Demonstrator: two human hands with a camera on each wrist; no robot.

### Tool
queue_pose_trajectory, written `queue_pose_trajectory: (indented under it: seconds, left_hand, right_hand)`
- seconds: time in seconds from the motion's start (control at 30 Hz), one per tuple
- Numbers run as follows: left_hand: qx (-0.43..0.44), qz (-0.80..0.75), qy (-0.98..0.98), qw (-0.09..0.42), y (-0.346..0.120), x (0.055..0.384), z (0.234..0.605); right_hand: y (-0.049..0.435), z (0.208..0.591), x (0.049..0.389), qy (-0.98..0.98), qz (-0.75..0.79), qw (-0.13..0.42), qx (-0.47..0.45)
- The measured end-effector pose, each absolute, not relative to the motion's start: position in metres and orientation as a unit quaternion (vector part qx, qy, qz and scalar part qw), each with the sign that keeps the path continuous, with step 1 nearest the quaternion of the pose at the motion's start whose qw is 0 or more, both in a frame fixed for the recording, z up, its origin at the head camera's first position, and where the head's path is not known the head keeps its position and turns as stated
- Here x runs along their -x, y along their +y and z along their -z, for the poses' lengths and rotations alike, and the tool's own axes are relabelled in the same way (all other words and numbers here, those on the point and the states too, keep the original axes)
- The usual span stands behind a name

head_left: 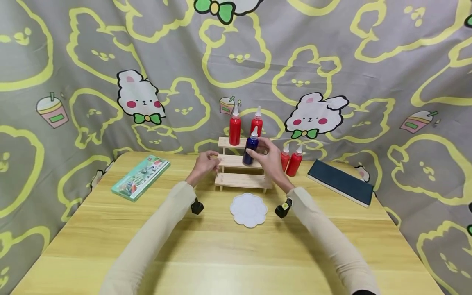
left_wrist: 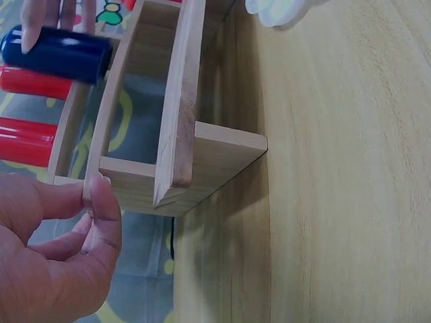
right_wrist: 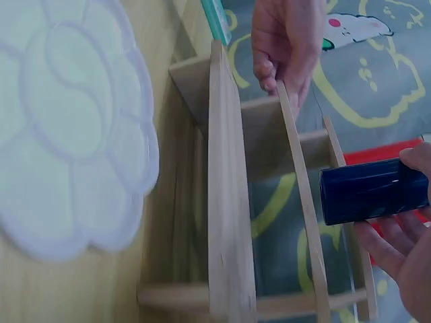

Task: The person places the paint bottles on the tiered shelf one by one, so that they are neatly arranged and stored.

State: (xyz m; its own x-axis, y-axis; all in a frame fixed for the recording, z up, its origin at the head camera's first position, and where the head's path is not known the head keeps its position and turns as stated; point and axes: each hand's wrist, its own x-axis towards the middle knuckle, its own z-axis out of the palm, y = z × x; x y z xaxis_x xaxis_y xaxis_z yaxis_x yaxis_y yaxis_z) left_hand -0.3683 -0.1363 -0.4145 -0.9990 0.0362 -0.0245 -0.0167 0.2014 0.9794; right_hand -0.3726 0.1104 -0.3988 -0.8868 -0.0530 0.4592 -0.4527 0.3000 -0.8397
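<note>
Right hand [head_left: 270, 159] gripped a blue bottle [head_left: 250, 148]; left hand [head_left: 205, 164] pinched the stepped shelf [head_left: 243, 180] by its edge.
Wood-grained counter [head_left: 230, 254] spread wide before a scalloped white palette [head_left: 248, 210].

Both arms [head_left: 155, 241] reaching forward, left hand [head_left: 205, 165] pinching, right hand [head_left: 271, 162] gripping

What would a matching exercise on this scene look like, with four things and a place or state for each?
Column one
1. blue bottle
2. left hand
3. white scalloped palette
4. teal box

Column two
A. on the table, left of the wooden stand
B. held in the right hand
C. on the table, in front of the stand
D. pinching the stand's edge

Pairs: 1-B, 2-D, 3-C, 4-A
</note>
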Motion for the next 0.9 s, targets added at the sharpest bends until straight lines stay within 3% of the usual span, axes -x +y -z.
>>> queue_pose_trajectory:
  seconds: [0.47,0.9]
  left_hand:
    - [-0.014,-0.617,0.786,0.031,-0.137,0.369,0.414]
    - [0.050,-0.695,0.699,0.161,-0.158,0.390,0.410]
  right_hand:
    - [0.067,0.410,0.382,-0.756,-0.607,0.165,-0.178]
    - [0.058,0.413,0.386,-0.775,-0.576,0.177,-0.190]
